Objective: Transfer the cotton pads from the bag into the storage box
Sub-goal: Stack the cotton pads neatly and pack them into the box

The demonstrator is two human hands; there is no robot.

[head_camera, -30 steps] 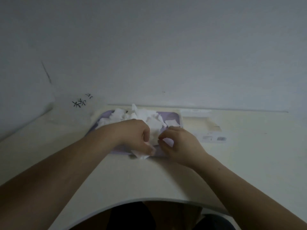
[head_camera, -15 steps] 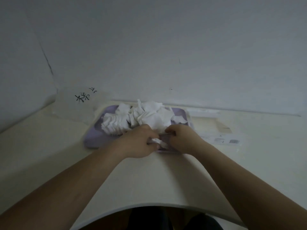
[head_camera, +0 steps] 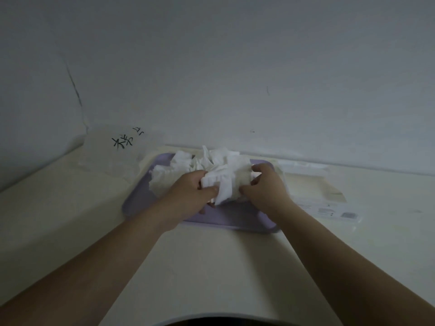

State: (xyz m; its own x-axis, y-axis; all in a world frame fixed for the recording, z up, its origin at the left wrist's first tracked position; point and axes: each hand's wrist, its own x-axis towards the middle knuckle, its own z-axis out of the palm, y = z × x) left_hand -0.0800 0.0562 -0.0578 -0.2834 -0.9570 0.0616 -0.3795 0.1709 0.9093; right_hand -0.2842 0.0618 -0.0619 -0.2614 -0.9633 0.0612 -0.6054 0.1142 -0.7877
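Cream table point(head_camera: 70, 220), grey wall point(head_camera: 235, 67), cotton pads point(head_camera: 181, 161) on apparent tray point(head_camera: 235, 217)

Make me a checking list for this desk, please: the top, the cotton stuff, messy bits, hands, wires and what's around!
Surface: cream table, rounded near edge.
Job's things: cotton pads heaped on a purple tray; flat clear bag lies right of the tray.
Clutter: clear wrapper with black writing at back left.
Grippers: left hand and right hand both grip one bunch of pads.
Cables: nothing seen.
Surroundings: plain grey wall, dim light.
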